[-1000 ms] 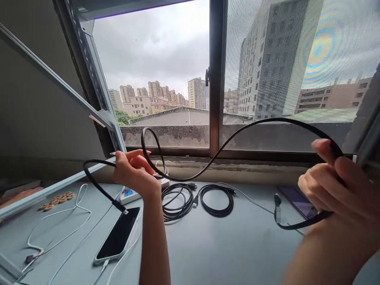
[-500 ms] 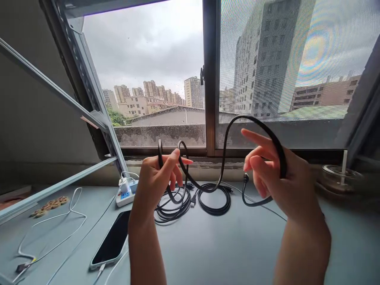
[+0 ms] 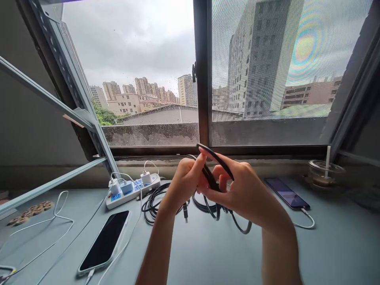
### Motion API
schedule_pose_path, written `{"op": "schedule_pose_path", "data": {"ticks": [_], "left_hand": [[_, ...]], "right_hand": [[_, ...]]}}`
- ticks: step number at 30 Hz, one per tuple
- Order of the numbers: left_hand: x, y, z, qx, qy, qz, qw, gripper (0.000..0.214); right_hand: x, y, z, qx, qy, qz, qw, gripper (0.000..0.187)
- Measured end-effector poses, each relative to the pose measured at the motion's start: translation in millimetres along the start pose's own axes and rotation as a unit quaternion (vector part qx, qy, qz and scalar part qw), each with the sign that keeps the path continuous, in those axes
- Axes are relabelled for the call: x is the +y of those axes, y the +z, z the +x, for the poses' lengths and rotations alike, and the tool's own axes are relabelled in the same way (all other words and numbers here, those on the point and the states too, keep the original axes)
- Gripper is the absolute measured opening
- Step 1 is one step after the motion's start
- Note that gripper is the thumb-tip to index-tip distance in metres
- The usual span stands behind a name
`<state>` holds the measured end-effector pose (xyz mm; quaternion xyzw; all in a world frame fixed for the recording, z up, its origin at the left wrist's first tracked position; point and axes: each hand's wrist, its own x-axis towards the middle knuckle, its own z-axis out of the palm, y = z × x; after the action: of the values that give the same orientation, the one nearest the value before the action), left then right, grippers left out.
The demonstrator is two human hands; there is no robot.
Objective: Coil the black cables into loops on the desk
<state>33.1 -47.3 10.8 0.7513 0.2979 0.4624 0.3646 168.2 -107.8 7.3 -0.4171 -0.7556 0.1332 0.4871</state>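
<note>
Head view, black cable: off the counter, btwn both hands; bunched in loops, so no single long axis. Top strand slopes from far L to near R. Lower loops hang under R hand; contact w/ counter can't tell.
Nearer hand: neither, cable's in both.
L hand: gripping bunched cable w/ thumb + fingers, some fingers hidden; wrist angled far-R.
R hand: curled round cable, index out along top strand, tip abt at L thumb; wrist bent far-L.
Coiled cables: on counter, far side, partly behind hands.
Black plug: below L hand, which cable unclear.
Phone: near L, w/ white lead.
Power strip: far L.
</note>
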Motion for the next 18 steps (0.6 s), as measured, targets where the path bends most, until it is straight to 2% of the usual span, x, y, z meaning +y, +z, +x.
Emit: {"op": "schedule_pose_path", "data": {"ticks": [3,5,8,11,12,14,16,18], "left_hand": [[4,-11.2,-2,-0.054,-0.008,-0.002,0.999,0.068],[8,-19.3,-4,-0.052,-0.005,0.0,0.999,0.063],[15,-27.7,-9,0.024,0.043,0.012,0.999,0.044],[20,-30.5,-14,0.109,0.144,0.043,0.983,0.021],[21,-30.3,-16,0.117,0.179,0.061,0.975,0.021],[22,-28.1,-19,0.094,0.219,0.113,0.965,0.042],[21,-23.7,-19,0.05,0.217,0.17,0.96,0.056],[18,-17.4,-16,0.041,0.199,0.193,0.96,0.049]], "right_hand": [[6,-7,2,0.052,0.015,-0.05,0.997,0.057],[11,-9,4,0.107,0.027,-0.066,0.992,0.051],[16,-9,8,0.168,0.03,-0.042,0.984,0.037],[15,-8,9,0.201,0.015,-0.028,0.979,0.028],[12,-7,8,0.208,0.005,-0.028,0.978,0.026],[6,-6,4,0.228,-0.025,-0.023,0.973,0.023],[-2,-6,0,0.256,-0.068,-0.028,0.964,0.02],[-7,-6,-4,0.291,-0.118,-0.051,0.948,0.02]]}}
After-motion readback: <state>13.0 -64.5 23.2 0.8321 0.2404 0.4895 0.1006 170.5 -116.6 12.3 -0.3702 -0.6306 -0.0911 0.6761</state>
